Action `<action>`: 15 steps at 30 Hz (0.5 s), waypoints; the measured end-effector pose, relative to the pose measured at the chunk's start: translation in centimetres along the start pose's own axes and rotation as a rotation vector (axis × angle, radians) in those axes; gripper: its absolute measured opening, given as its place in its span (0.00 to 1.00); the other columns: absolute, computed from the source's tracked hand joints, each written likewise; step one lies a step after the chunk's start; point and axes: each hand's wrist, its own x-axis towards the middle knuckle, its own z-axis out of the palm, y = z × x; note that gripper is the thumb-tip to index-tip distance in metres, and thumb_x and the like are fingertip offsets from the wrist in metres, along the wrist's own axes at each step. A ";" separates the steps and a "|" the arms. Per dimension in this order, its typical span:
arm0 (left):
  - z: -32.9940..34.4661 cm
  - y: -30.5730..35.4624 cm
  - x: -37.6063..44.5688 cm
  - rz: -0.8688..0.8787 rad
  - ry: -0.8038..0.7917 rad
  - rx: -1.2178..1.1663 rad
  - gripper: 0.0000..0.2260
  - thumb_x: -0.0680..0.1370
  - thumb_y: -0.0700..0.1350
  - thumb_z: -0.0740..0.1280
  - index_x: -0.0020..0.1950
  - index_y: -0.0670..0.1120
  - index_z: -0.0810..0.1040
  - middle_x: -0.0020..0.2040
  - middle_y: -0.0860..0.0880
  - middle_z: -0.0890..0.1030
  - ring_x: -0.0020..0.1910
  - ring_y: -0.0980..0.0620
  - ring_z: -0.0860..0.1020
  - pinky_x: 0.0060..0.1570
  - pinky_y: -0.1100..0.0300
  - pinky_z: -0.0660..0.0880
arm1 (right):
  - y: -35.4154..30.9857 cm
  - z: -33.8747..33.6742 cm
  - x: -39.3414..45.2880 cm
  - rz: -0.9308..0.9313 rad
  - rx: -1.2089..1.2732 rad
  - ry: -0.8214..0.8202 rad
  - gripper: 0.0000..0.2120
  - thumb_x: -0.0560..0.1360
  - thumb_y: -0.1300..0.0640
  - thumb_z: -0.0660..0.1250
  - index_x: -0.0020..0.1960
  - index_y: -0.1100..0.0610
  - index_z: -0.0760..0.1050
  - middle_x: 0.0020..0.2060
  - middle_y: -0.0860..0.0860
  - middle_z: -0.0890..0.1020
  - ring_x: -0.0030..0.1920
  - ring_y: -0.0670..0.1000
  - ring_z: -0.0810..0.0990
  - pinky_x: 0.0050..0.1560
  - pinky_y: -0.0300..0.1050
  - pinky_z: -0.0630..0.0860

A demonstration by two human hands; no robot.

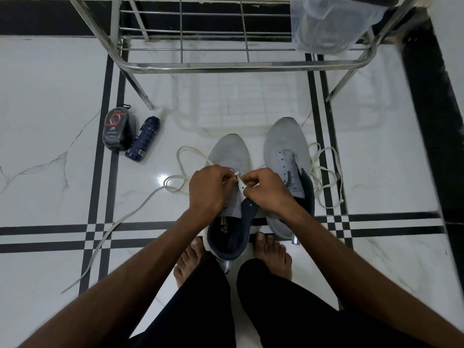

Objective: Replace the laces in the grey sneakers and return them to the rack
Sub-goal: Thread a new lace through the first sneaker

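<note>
Two grey sneakers with dark blue lining stand on the floor in front of my bare feet. Over the left sneaker (232, 153) my left hand (207, 188) and my right hand (266, 190) meet, both pinching a white lace (180, 169) at the eyelets. That lace loops out to the left and trails across the tiles toward the lower left. The right sneaker (286, 144) stands unlaced with empty eyelets, and a second white lace (326, 172) lies in a loose pile against its right side.
A steel shoe rack (241, 64) stands just beyond the sneakers, a clear plastic bag (329, 23) hanging at its right. A shoe polish sponge pack (118, 129) and a dark blue spray can (143, 139) lie on the floor at the left. White marble tiles with black stripes.
</note>
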 end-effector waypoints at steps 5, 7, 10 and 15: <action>0.3 -0.2 -0.1 -0.141 0.021 -0.145 0.06 0.77 0.49 0.71 0.45 0.51 0.87 0.43 0.54 0.86 0.42 0.53 0.82 0.43 0.59 0.73 | -0.9 -0.3 0.3 0.068 0.207 -0.031 0.11 0.79 0.60 0.62 0.44 0.61 0.81 0.37 0.59 0.82 0.38 0.57 0.80 0.44 0.53 0.79; 0.3 -0.3 -0.1 -0.180 0.014 -0.179 0.05 0.77 0.49 0.71 0.45 0.51 0.87 0.43 0.54 0.86 0.42 0.53 0.82 0.45 0.57 0.75 | -1.3 -0.4 0.3 0.113 0.316 -0.054 0.09 0.77 0.67 0.64 0.50 0.60 0.82 0.41 0.59 0.84 0.41 0.58 0.83 0.49 0.54 0.83; 0.0 -0.3 -0.3 -0.163 0.037 -0.171 0.06 0.77 0.50 0.71 0.45 0.51 0.87 0.43 0.54 0.86 0.42 0.53 0.82 0.46 0.56 0.75 | -1.5 -0.2 0.4 0.102 0.258 -0.036 0.07 0.75 0.64 0.69 0.52 0.59 0.84 0.39 0.57 0.85 0.41 0.58 0.85 0.49 0.57 0.84; -0.7 -0.3 -0.2 -0.037 0.032 0.067 0.07 0.78 0.48 0.68 0.47 0.51 0.86 0.44 0.51 0.86 0.48 0.48 0.81 0.52 0.51 0.70 | -2.4 -0.1 0.0 0.095 0.013 -0.064 0.17 0.68 0.45 0.70 0.46 0.58 0.85 0.39 0.56 0.85 0.43 0.57 0.84 0.50 0.56 0.83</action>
